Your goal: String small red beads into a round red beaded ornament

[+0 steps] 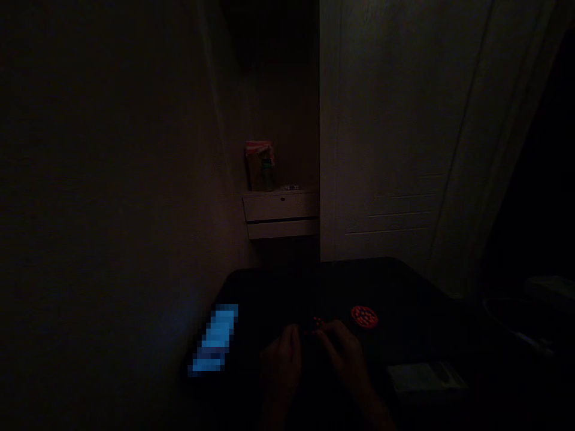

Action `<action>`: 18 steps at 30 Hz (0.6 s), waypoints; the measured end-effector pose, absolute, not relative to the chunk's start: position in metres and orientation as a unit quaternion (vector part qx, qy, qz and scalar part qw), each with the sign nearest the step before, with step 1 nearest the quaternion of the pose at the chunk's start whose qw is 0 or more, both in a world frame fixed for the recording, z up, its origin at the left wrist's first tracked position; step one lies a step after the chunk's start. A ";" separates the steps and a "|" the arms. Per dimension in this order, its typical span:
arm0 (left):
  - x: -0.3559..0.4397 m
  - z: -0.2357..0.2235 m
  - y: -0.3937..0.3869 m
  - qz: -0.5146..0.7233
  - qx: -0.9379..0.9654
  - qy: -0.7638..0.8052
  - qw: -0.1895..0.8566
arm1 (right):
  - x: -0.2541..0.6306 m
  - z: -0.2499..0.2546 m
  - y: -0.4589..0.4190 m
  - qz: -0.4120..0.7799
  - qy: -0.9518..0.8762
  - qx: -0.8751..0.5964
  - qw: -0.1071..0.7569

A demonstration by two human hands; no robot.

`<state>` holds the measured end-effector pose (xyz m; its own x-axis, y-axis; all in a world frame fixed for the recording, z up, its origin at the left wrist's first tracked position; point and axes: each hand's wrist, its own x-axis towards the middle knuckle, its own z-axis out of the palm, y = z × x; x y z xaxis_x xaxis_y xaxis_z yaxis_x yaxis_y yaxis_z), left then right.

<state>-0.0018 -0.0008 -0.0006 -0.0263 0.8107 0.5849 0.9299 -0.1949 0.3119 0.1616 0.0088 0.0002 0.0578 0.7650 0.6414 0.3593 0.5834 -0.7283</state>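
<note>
In the dim light my left hand (285,356) is low over the dark table (278,287), its fingers drawn together; whatever they hold is too dark to see. To its right, my right hand (344,350) has thumb and forefinger closed in a pinch at several tiny red bead-like pieces (318,321). The gap between the two hands is small, and whether a thread or anything else spans it cannot be seen. Just beyond my right hand sits a round red-rimmed dish (365,317) with small red and pale pieces in it.
A glowing blurred screen (214,340) lies at the table's left edge. A pale flat box-like object (426,378) is at the lower right. Behind stand a drawer unit (283,209) with a green bottle (267,173) on top, and a large pale panel (386,131).
</note>
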 end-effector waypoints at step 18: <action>-0.001 0.001 0.000 -0.353 -0.691 -0.625 0.087 | 0.161 0.001 0.009 0.169 -0.681 -0.405 0.587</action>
<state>-0.0008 -0.0004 0.0011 -0.0297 0.8026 0.5958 0.9250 -0.2039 0.3207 0.1611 0.0088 0.0014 0.0166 0.7493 0.6620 0.3521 0.6153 -0.7053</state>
